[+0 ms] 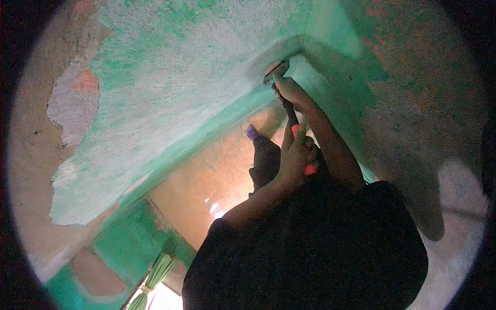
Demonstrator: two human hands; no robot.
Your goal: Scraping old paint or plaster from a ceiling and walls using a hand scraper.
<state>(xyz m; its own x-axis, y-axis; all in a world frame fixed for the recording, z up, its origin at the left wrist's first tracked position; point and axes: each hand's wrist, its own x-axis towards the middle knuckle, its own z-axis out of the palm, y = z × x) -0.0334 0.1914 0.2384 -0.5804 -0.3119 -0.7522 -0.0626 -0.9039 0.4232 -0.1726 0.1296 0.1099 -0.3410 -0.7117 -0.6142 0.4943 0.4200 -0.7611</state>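
Observation:
Both my hands hold a long-handled tool, apparently a scraper, with a black and orange handle (295, 130). Its flat head (277, 70) is at the wall near the corner; whether the edge touches the plaster is hard to tell. My right hand (291, 92) wraps the black part just below the head. Lower down, my left hand (296, 153) is closed around the orange grip near my body. The wall (170, 89) beside the head has worn green paint over pale plaster.
A second wall (410, 97), patchy green and brown, meets the first on the right. Below lies an orange-brown floor (213, 166). My foot in something purple (252, 133) is near the wall base. A tied green bundle (161, 269) stands at the lower left by a bright opening.

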